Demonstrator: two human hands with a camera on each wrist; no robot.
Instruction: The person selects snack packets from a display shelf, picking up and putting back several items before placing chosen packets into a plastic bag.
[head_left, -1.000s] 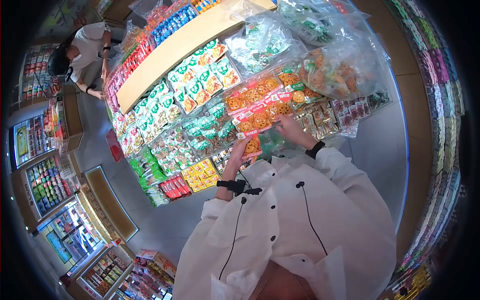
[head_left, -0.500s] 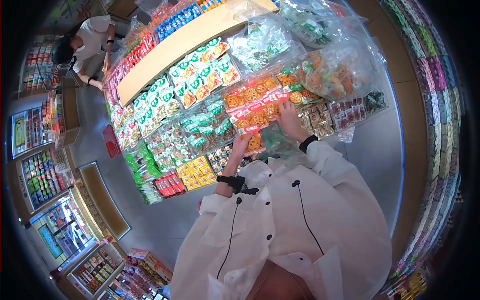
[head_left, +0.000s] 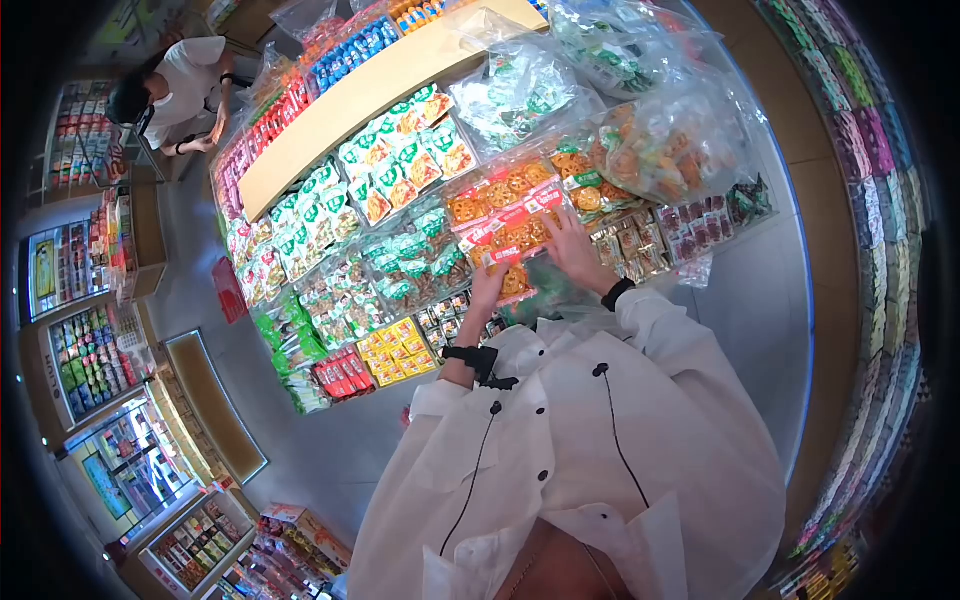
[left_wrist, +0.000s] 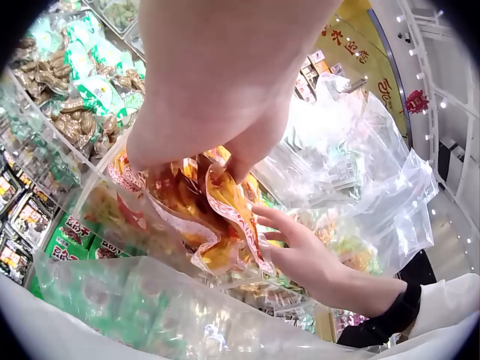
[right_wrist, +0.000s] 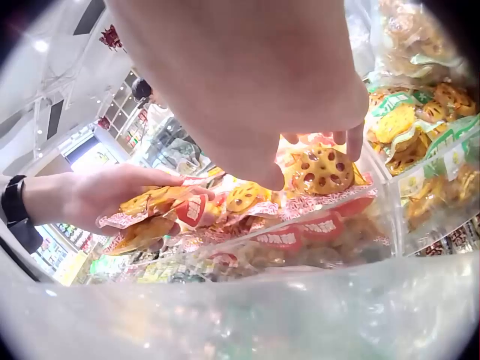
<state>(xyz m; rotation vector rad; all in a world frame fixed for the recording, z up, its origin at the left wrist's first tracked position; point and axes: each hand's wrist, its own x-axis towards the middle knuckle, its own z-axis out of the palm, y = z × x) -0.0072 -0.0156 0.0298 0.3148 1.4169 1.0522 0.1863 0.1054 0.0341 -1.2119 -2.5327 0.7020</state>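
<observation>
Orange snack packets [head_left: 505,235] with red-and-white labels and sliced lotus root showing through lie in a clear-walled bin. At the bin's near left corner my left hand [head_left: 487,288] grips lotus root packets [right_wrist: 142,225] between thumb and fingers; the left wrist view shows their crinkled edges. My right hand [head_left: 575,250] rests on the packets at the bin's right side, fingers extended. In the right wrist view its fingertips lie around a lotus root packet [right_wrist: 322,171]. From the left wrist, the right hand [left_wrist: 311,262] appears just beside the held packets.
A clear plastic bag [head_left: 560,290] hangs at the bin's near side. Large filled bags [head_left: 680,140] lie at the right back. Green-labelled packets [head_left: 415,250] fill bins to the left, below a wooden ledge [head_left: 390,90]. Another person [head_left: 185,90] stands at the far left.
My right hand has moved from the bin's near edge up onto the packets, its fingers spreading over them. The left hand keeps its grip at the near left corner.
</observation>
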